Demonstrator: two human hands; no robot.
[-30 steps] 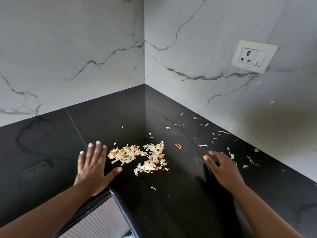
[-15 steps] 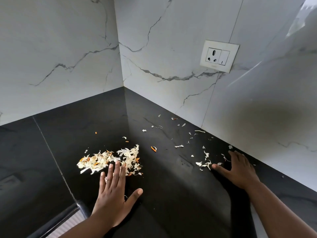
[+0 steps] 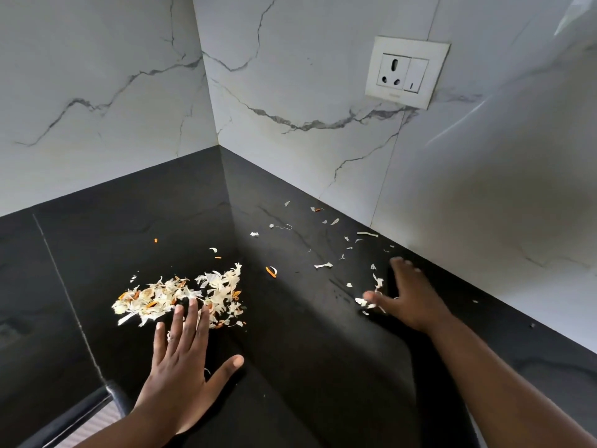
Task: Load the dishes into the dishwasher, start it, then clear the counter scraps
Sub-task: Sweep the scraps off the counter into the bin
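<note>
Since half a second earlier, little has shifted: the left hand (image 3: 181,367) is kept flat, fingers straight, fingertips touching the near edge of the heaped scrap pile (image 3: 181,297) on the black counter (image 3: 307,367). The right hand (image 3: 410,299), flat and holding nothing, is laid among loose scraps (image 3: 323,265) near the marble wall (image 3: 484,189), apparently placed to sweep them toward the pile, which lies well apart from it.

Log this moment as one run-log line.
phase: clearing scraps | left hand: flat at pile | right hand: flat on counter, among loose scraps
</note>
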